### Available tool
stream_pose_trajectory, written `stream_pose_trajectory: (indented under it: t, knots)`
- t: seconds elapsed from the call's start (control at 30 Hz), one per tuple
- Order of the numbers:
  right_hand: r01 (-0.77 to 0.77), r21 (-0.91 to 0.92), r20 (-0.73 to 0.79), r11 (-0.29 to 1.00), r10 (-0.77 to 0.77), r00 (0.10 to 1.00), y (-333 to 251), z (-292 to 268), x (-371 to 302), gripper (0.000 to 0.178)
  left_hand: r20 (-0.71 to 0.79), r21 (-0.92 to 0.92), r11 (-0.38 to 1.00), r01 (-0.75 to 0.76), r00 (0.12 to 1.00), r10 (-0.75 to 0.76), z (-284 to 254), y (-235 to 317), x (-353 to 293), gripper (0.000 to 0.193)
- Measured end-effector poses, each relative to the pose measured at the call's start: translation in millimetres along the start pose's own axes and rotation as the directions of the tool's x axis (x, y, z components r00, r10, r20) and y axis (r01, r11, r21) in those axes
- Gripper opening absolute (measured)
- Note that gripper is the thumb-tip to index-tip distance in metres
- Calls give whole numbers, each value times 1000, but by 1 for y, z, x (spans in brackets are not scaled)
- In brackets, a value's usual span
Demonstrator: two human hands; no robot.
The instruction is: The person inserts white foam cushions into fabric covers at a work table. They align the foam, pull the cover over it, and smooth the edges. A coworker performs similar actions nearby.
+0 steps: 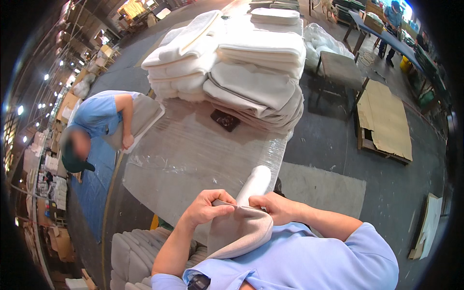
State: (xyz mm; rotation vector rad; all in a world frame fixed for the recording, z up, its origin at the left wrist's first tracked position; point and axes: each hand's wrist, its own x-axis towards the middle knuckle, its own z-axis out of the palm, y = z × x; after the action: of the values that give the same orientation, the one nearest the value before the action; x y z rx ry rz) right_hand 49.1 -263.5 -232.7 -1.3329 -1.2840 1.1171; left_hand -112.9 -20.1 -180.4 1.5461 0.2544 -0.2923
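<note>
A grey fabric piece hangs in front of my chest, its top edge held between my two hands. My left hand pinches that edge on the left, thumb over the cloth. On the right, the closed fingers of my right hand grip the same edge, a short way apart from the left. Just beyond the cloth lies a smooth white roll, pointing away from me over the table; its near end is hidden behind the fabric. The table is covered with clear plastic film.
Folded white cloths and grey cloths stand stacked on the table's far half, beside a small dark patterned square. More folded grey pieces lie at my lower left. A co-worker handles cloth on the left. A cardboard-topped pallet stands right.
</note>
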Motion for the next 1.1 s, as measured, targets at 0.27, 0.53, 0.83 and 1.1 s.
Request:
stream_pose_trajectory:
  t: [0.27, 0.53, 0.83, 1.1]
  knots:
    - [29, 503, -175, 864, 69, 982, 19, 23, -1, 50, 6, -239, 965, 108, 994, -110, 19, 6, 21, 12]
    - [-101, 220, -307, 970, 168, 937, -9, 33, -3, 59, 121, 94, 883, 460, 875, -468, 26, 14, 46, 27]
    - [-195, 748, 125, 635, 154, 980, 15, -10, -27, 45, 267, 300, 936, 185, 925, -269, 30, 29, 51, 17]
    - [-369, 785, 429, 498, -7, 903, 46, -9, -18, 30, 202, 459, 884, 84, 960, -196, 43, 39, 48, 13]
